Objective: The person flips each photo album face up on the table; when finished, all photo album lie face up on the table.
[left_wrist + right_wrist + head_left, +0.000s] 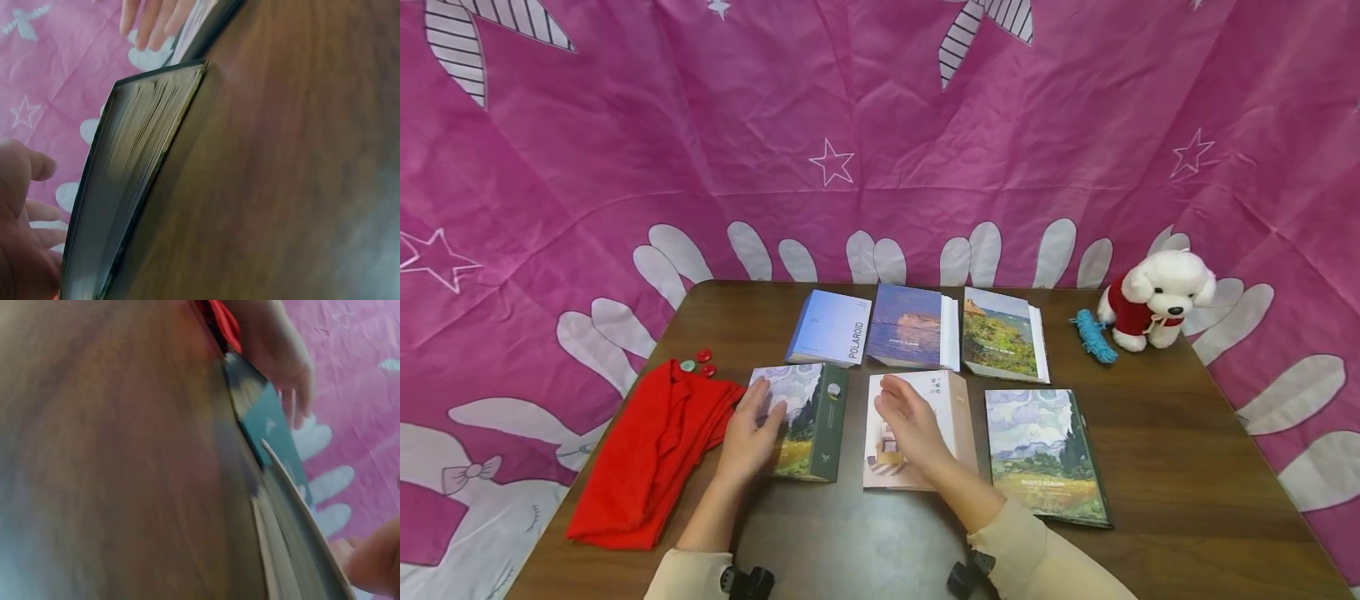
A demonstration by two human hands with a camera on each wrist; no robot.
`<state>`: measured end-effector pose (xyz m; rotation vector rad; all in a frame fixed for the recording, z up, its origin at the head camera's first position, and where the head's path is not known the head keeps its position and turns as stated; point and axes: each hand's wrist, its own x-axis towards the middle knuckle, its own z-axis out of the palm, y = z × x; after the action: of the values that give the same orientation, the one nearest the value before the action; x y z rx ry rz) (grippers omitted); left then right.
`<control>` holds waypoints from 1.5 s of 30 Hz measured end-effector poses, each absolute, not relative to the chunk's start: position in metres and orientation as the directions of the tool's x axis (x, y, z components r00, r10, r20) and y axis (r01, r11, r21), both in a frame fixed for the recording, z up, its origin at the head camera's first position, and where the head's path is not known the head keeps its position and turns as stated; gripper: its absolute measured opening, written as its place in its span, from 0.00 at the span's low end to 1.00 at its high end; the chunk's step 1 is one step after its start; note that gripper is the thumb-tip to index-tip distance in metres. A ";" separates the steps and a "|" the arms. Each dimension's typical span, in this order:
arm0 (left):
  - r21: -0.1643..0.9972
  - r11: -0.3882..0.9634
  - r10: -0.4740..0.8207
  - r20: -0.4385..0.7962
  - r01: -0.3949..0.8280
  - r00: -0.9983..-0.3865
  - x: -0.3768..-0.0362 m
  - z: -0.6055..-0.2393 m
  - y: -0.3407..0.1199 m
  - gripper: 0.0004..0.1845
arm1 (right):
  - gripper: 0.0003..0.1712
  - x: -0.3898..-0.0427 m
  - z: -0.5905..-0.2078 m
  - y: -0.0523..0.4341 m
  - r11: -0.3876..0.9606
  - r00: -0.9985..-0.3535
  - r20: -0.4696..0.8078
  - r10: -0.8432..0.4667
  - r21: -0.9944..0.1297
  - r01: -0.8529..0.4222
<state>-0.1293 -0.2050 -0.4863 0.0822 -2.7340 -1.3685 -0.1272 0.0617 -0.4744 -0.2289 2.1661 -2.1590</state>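
Left hand (751,433) flat, ungripping, on green album (801,421); right hand (912,427) flat, holding nothing, on pink album (955,408); best kept level, square to neighbours.

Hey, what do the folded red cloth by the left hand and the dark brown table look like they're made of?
Folded red cloth: probably a soft matte knit or cotton fabric; it drapes in loose folds without shine. Dark brown table: wood or wood-look laminate with a smooth, slightly glossy finish; faint grain and soft reflections show.
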 end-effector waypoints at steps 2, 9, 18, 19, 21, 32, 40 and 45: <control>0.797 0.600 -0.124 0.011 -0.066 -0.992 -0.130 -0.486 -0.207 0.33 | 0.31 -0.126 -0.476 0.053 -0.013 -0.980 0.037 -0.196 -0.999 -0.035; 0.823 0.544 -0.182 -0.073 -0.162 -0.981 -0.130 -0.487 -0.208 0.34 | 0.36 -0.118 -0.482 0.037 0.061 -0.935 -0.061 -0.349 -0.997 0.042; 0.863 0.486 -0.108 -0.095 -0.136 -0.990 -0.128 -0.487 -0.213 0.32 | 0.38 -0.113 -0.473 0.020 0.198 -0.922 -0.123 -0.367 -0.979 0.052; 0.861 0.490 -0.103 -0.097 -0.135 -0.990 -0.128 -0.486 -0.215 0.32 | 0.39 -0.112 -0.473 0.017 0.212 -0.927 -0.131 -0.351 -0.976 0.057; 0.864 0.486 -0.089 -0.097 -0.129 -0.991 -0.127 -0.486 -0.217 0.32 | 0.41 -0.110 -0.472 0.013 0.243 -0.932 -0.163 -0.324 -0.966 0.084; 0.921 0.373 -0.009 -0.121 -0.116 -0.993 -0.127 -0.491 -0.211 0.36 | 0.35 -0.115 -0.475 0.002 -0.110 -0.954 -0.239 -0.183 -0.959 0.262; 0.947 0.318 0.017 -0.048 -0.040 -0.999 -0.126 -0.494 -0.195 0.33 | 0.31 -0.115 -0.482 0.006 -0.336 -0.970 -0.190 -0.152 -0.913 0.232; 0.939 0.343 0.072 -0.028 -0.002 -0.997 -0.123 -0.493 -0.182 0.33 | 0.29 -0.115 -0.481 0.011 -0.383 -0.960 -0.194 -0.205 -0.886 0.261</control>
<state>-0.1234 -0.1817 -0.4934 -0.0692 -2.6270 -1.8367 -0.1150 0.0106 -0.4813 0.0752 1.5525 -2.4019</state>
